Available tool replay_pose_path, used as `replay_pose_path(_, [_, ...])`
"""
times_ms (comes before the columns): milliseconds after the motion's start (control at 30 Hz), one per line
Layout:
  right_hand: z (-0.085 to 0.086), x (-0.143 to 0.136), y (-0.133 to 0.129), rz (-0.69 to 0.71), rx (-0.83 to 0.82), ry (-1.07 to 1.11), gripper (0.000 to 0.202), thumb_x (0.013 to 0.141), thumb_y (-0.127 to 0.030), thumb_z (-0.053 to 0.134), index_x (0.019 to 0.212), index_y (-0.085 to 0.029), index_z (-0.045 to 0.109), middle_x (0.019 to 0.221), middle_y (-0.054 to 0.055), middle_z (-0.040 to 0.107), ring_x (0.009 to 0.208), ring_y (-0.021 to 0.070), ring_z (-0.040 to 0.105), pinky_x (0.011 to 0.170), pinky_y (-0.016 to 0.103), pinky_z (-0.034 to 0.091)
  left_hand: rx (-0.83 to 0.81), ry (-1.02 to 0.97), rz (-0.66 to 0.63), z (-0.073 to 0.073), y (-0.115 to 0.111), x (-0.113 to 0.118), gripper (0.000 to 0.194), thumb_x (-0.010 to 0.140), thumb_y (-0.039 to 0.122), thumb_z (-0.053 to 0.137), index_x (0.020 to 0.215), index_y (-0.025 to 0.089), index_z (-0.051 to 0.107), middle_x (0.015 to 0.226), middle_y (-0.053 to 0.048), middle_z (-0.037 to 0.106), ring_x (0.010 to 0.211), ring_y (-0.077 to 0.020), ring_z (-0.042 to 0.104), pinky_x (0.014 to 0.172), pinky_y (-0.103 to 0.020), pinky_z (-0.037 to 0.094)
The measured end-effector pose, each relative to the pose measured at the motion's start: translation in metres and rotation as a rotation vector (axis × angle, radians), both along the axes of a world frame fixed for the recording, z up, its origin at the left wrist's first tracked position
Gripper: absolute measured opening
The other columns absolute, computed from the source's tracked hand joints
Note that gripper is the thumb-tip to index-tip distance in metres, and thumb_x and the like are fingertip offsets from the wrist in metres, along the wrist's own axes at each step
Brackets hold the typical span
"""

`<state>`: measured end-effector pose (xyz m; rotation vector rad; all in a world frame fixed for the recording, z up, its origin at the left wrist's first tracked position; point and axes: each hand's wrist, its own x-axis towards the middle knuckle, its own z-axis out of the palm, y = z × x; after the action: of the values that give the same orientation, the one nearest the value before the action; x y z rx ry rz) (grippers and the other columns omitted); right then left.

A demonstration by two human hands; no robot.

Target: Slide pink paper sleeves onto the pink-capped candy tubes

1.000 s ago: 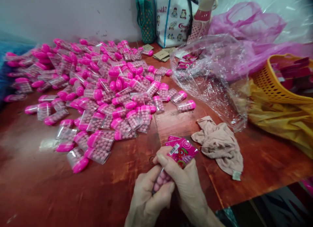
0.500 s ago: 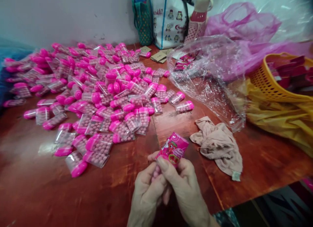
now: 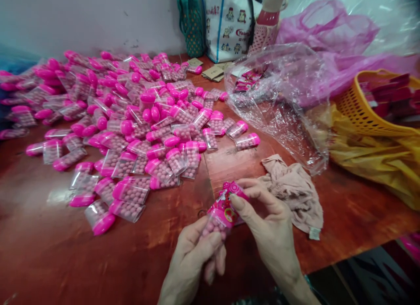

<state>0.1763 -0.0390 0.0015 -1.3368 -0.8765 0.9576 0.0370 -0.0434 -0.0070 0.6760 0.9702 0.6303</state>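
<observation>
My left hand (image 3: 192, 252) is closed on the lower part of a small clear candy container (image 3: 214, 227) filled with pink balls. A shiny pink printed wrapper (image 3: 226, 205) with a fruit picture covers the container's upper end. The thumb and fingers of my right hand (image 3: 274, 224) pinch this wrapper at its right side. What lies under the wrapper is hidden. Beyond my hands, to the left, spreads a large heap of similar containers (image 3: 157, 117) with bright pink caps.
A crumpled beige cloth (image 3: 297, 195) lies right of my hands. Behind it are a clear plastic bag (image 3: 278, 108) with pink wrappers, a yellow basket (image 3: 354, 103) on yellow plastic, and a pink bag (image 3: 328, 29). A white tote (image 3: 226, 29) stands at the back.
My right hand has shifted right and its fingers have moved up onto the wrapper. The wrapper sits lower around the container, and more of the pink balls show.
</observation>
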Motion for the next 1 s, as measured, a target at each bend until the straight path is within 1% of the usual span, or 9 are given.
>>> replay_pose_path(100, [0.002, -0.003, -0.003, 0.056, -0.038, 0.022, 0.013, 0.082, -0.024, 0.061, 0.070, -0.020, 0.060, 0.094, 0.000, 0.058, 0.085, 0.0140, 0.056, 0.073, 0.025, 0.045, 0.055, -0.030, 0.039, 0.000, 0.002, 0.002, 0.025, 0.079, 0.038, 0.056, 0.086, 0.014, 0.057, 0.063, -0.006, 0.064, 0.041, -0.0094, 0.051, 0.038, -0.019, 0.037])
replay_pose_path(167, [0.004, -0.002, -0.003, 0.110, -0.039, 0.009, 0.016, 0.085, -0.023, 0.057, 0.070, -0.019, 0.061, 0.089, 0.001, 0.058, 0.082, 0.0143, 0.056, 0.072, 0.025, 0.044, 0.058, -0.023, 0.081, 0.000, 0.001, 0.004, 0.023, 0.080, 0.036, 0.055, 0.082, 0.013, 0.058, 0.062, -0.005, 0.063, 0.040, -0.0090, 0.051, 0.038, -0.018, 0.037])
replay_pose_path(233, [0.005, 0.002, -0.001, 0.124, -0.022, -0.031, 0.019, 0.086, -0.022, 0.055, 0.068, -0.018, 0.060, 0.081, 0.001, 0.058, 0.076, 0.0137, 0.055, 0.067, 0.024, 0.043, 0.034, -0.010, 0.109, 0.000, -0.002, 0.006, 0.024, 0.081, 0.034, 0.055, 0.072, 0.012, 0.058, 0.053, -0.002, 0.060, 0.034, -0.0052, 0.044, 0.034, -0.015, 0.030])
replay_pose_path(333, [0.005, 0.015, 0.007, -0.085, 0.023, -0.094, 0.020, 0.085, -0.023, 0.056, 0.065, -0.019, 0.058, 0.069, -0.001, 0.053, 0.064, 0.0120, 0.049, 0.058, 0.023, 0.039, -0.023, 0.000, 0.164, 0.001, -0.005, 0.006, 0.023, 0.081, 0.033, 0.056, 0.072, 0.012, 0.061, 0.046, -0.001, 0.057, 0.030, -0.0031, 0.038, 0.032, -0.014, 0.022])
replay_pose_path(433, [0.000, 0.024, 0.014, -0.237, 0.027, -0.127, 0.016, 0.083, -0.026, 0.059, 0.068, -0.020, 0.061, 0.064, -0.003, 0.050, 0.060, 0.0120, 0.045, 0.055, 0.023, 0.036, -0.041, -0.018, 0.248, -0.001, -0.002, 0.002, 0.021, 0.079, 0.032, 0.058, 0.081, 0.012, 0.065, 0.046, -0.002, 0.057, 0.031, -0.0039, 0.039, 0.031, -0.013, 0.022])
replay_pose_path(567, [-0.009, 0.020, 0.016, -0.104, -0.054, 0.063, 0.016, 0.080, -0.031, 0.062, 0.070, -0.019, 0.063, 0.066, -0.003, 0.053, 0.059, 0.0119, 0.044, 0.056, 0.024, 0.035, -0.027, -0.082, 0.302, -0.004, 0.008, -0.005, 0.021, 0.079, 0.030, 0.058, 0.084, 0.012, 0.066, 0.049, -0.002, 0.058, 0.033, -0.0046, 0.042, 0.031, -0.013, 0.028])
replay_pose_path(733, [-0.017, 0.014, 0.017, -0.064, -0.092, 0.240, 0.019, 0.079, -0.032, 0.063, 0.066, -0.018, 0.060, 0.065, -0.004, 0.052, 0.058, 0.0099, 0.042, 0.055, 0.022, 0.035, -0.034, -0.089, 0.341, -0.006, 0.012, -0.002, 0.019, 0.081, 0.029, 0.056, 0.088, 0.013, 0.065, 0.055, -0.003, 0.061, 0.036, -0.0063, 0.046, 0.033, -0.013, 0.032])
replay_pose_path(900, [-0.020, 0.008, 0.020, -0.046, -0.118, 0.282, 0.021, 0.079, -0.034, 0.063, 0.068, -0.017, 0.059, 0.061, -0.004, 0.050, 0.055, 0.0095, 0.042, 0.053, 0.022, 0.035, -0.041, -0.107, 0.306, -0.004, 0.013, 0.002, 0.020, 0.082, 0.028, 0.055, 0.090, 0.012, 0.064, 0.060, -0.005, 0.065, 0.040, -0.0078, 0.051, 0.035, -0.015, 0.036])
replay_pose_path(1000, [-0.018, 0.002, 0.019, -0.069, -0.071, 0.189, 0.020, 0.081, -0.032, 0.060, 0.069, -0.017, 0.060, 0.061, -0.004, 0.050, 0.056, 0.0095, 0.043, 0.053, 0.021, 0.036, -0.050, -0.130, 0.259, -0.004, 0.013, 0.003, 0.021, 0.082, 0.029, 0.055, 0.088, 0.010, 0.064, 0.058, -0.006, 0.065, 0.038, -0.0081, 0.051, 0.034, -0.015, 0.035])
